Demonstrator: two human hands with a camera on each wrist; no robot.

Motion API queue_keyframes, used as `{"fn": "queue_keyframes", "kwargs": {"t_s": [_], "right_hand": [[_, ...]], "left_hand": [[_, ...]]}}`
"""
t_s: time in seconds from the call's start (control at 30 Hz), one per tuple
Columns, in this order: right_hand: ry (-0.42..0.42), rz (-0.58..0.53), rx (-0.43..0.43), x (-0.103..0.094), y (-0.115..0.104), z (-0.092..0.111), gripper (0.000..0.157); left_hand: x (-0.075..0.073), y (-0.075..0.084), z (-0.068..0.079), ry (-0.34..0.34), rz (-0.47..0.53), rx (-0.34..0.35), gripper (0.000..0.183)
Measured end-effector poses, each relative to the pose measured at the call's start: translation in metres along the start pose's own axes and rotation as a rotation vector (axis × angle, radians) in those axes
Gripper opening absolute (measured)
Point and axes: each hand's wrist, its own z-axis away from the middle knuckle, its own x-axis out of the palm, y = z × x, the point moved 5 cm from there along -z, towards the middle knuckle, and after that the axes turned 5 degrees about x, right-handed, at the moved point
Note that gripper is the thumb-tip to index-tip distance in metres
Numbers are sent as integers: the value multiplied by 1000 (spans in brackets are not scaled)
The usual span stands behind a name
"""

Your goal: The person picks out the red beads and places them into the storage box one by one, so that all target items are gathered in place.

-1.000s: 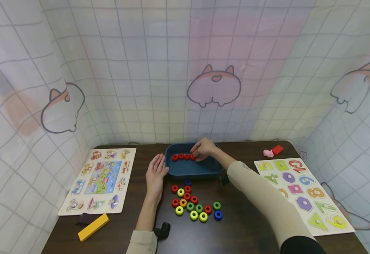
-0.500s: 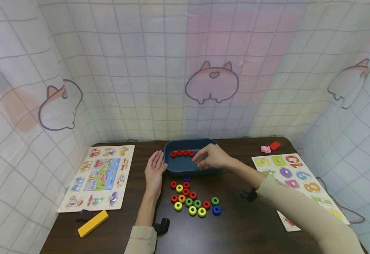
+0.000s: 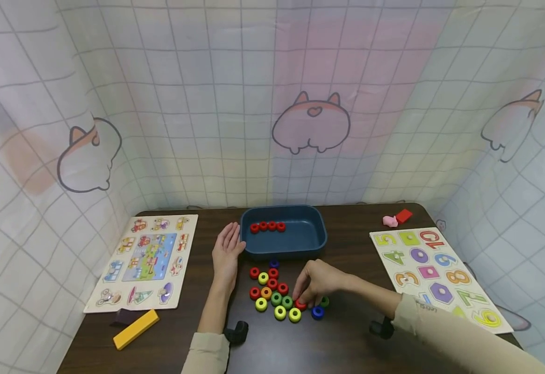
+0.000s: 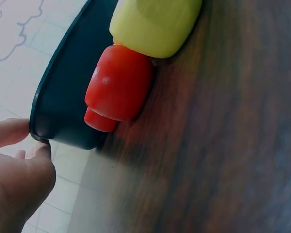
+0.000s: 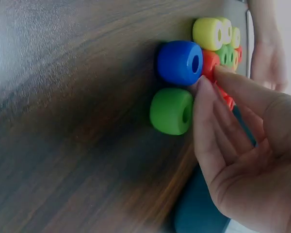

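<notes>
My right hand pinches a red bead between thumb and fingertips among the loose beads on the table. A blue bead and a green bead lie close beside those fingers in the right wrist view. My left hand rests at the left side of a dark blue tray, fingers straight, the thumb touching its near-left corner. Inside the tray, several red beads stand in a row toward its left. Yellow beads, green, orange and red ones lie in front of it.
A picture puzzle board lies on the left, with a yellow block and a dark block below it. On the right are a number puzzle board, a pink piece and a red block. Patterned curtains surround the table.
My right hand has let go of a red bead at the row's right end, left the tray and come down toward me to another red bead. The left hand stays at the tray.
</notes>
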Motion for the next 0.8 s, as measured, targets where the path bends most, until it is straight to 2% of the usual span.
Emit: {"fn": "queue_keyframes", "kwargs": {"t_s": [0.13,0.23,0.33,0.43,0.6,0.7,0.8], "right_hand": [[-16,-50,14,1,0,-2,14],[-26,-86,11,-6,-5,-3,15],[-34,-136,-10,-22,-16,-5,16],[-38,-186,-34,-49,-31,-10,18],[55,-221,-25,-101,-43,-33,24],[150,-221,20,-126,-37,-54,28],[230,-230,77,-139,-24,-77,31]], "left_hand": [[0,-1,-1,-4,4,10,60],[-1,-1,-1,-11,-1,20,60],[-1,1,-2,-14,-9,26,60],[-1,1,-2,-14,-12,30,60],[-2,1,-3,-13,-3,22,60],[-1,1,-2,-14,-7,14,60],[-1,0,0,-8,-8,7,60]]}}
